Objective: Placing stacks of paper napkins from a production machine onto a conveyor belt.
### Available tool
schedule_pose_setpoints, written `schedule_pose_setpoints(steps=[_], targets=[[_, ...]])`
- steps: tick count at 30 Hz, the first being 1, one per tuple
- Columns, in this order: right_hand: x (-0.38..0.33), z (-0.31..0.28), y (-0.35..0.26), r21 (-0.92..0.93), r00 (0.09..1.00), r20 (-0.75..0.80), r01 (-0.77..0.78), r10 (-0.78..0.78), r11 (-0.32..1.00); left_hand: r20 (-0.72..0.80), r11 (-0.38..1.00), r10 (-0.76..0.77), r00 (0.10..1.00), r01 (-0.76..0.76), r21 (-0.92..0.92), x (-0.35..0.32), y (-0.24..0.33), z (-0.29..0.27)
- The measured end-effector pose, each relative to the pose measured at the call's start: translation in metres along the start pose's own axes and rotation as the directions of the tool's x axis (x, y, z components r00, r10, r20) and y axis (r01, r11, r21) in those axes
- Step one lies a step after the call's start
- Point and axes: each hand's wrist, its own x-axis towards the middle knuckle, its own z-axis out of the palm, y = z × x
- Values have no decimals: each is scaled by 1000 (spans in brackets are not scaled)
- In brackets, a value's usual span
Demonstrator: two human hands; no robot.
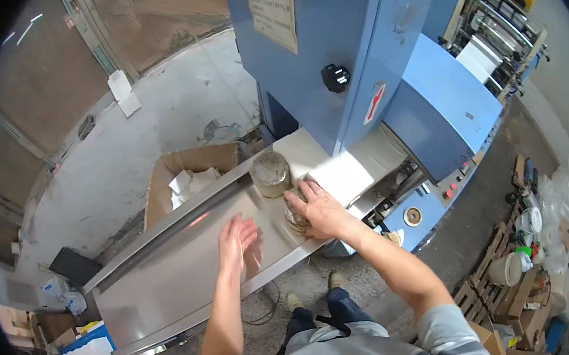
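Observation:
My right hand (326, 214) reaches over a round, brownish-grey block (294, 215), with its fingers curled on the block's top and side. The block stands at the right side of a long metal tray (196, 258), near the foot of the blue machine. Just left of it and farther off stands a second round block (271, 174), greyish with a mottled top. White paper (344, 177) lies beyond my right hand, at the machine's outlet. Over the middle of the tray, my left hand (237, 240) is held with its fingers stretched out and nothing in it.
The tall blue machine (315, 21) with a black knob rises ahead. Behind the tray is a cardboard box (158, 195) with white paper scraps. A control panel (451, 193) with red buttons is at right. Pallets (486, 268), buckets and cartons crowd the right side.

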Motion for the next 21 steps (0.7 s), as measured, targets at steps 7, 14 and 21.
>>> schedule_pose_setpoints(steps=[7, 14, 21], targets=[[23, -4, 4, -68, 986, 166, 17, -6, 998, -142, 994, 61, 988, -73, -83, -46, -8, -14], [20, -14, 9, 62, 978, 185, 88, -98, 994, -207, 990, -21, 978, -9, -142, -21, -39, -13], [-56, -120, 13, 663, 977, -203, 88, 65, 744, 201, 955, 207, 957, -242, 169, -53, -14, 123]])
